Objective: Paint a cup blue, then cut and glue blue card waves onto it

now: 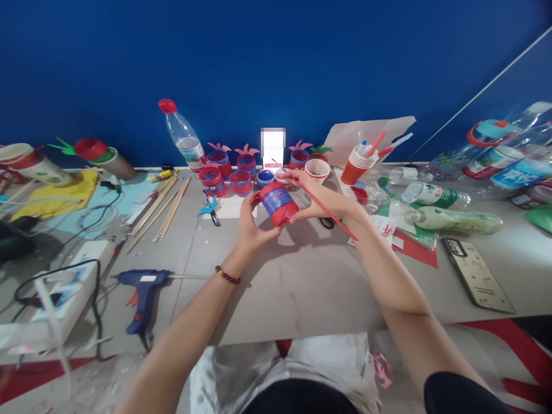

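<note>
A bottle section painted red with a blue-purple middle band [276, 202] lies tilted between my two hands, above the table. My left hand [251, 225] grips its left side and lower edge, thumb stretched underneath. With my right hand [319, 198] I hold a thin red paintbrush [330, 214], its handle slanting down over the wrist. The right thumb also presses the section's lower right end. Just behind the hands stand an open paint jar with blue inside [265, 178] and a paper cup [318, 170].
Several painted cups [240, 182], some with paper leaves, line the blue wall beside a clear bottle [183, 135]. A glue gun [144, 290] and a power strip [71, 287] lie left. On the right are a phone [478, 275], plastic bottles [435, 194] and stacked red cups [357, 164].
</note>
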Demonstrator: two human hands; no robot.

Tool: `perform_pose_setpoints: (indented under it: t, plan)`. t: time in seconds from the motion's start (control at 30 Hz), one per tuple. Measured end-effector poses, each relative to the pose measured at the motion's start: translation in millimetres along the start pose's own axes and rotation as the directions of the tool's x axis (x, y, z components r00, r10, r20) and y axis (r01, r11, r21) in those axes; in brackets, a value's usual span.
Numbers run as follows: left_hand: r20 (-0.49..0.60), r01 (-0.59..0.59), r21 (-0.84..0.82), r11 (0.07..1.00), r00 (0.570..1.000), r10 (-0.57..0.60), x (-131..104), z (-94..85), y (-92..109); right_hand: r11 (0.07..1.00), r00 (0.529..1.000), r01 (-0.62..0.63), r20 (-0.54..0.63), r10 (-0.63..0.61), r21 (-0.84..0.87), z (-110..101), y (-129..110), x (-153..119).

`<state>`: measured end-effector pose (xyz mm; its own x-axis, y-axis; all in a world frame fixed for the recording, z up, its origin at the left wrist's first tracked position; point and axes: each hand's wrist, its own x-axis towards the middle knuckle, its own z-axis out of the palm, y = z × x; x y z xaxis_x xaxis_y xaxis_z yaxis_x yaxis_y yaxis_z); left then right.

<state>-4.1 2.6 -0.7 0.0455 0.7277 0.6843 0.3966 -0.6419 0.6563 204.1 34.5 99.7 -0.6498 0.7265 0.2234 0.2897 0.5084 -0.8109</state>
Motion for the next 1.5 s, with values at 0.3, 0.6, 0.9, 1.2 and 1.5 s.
perform_pose_setpoints:
  t: [0.3,0.6,0.9,1.2,1.5]
  plan:
    - [0.072,-0.034,-0.016,0.999,0.997,0.036,1.5,-0.1,-0.7,0.957,0.999,-0.04,0.022,0.048,-0.287,1.1,1.9,-3.5]
    - [0.134,-0.112,0.128,0.985,0.987,0.094,1.9,0.2,0.1,0.833,0.998,-0.059,-0.014,0.061,-0.551,23.0,-12.4,-4.4]
    - [0.061,-0.122,0.176,0.977,0.992,0.113,2.3,2.4,-0.8,0.976,0.933,0.069,-0.332,-0.137,-0.207,-1.3,-26.7,-2.2]
    - [0.058,-0.07,0.157,0.985,0.996,0.061,1.1,2.1,-0.8,0.979,0.907,0.046,-0.42,0.042,0.197,0.5,-25.3,-2.8]
    - [0.093,-0.08,0.24,0.968,0.994,0.059,2.0,1.0,2.2,0.998,0.934,-0.057,-0.352,0.067,0.037,16.1,-16.3,1.2]
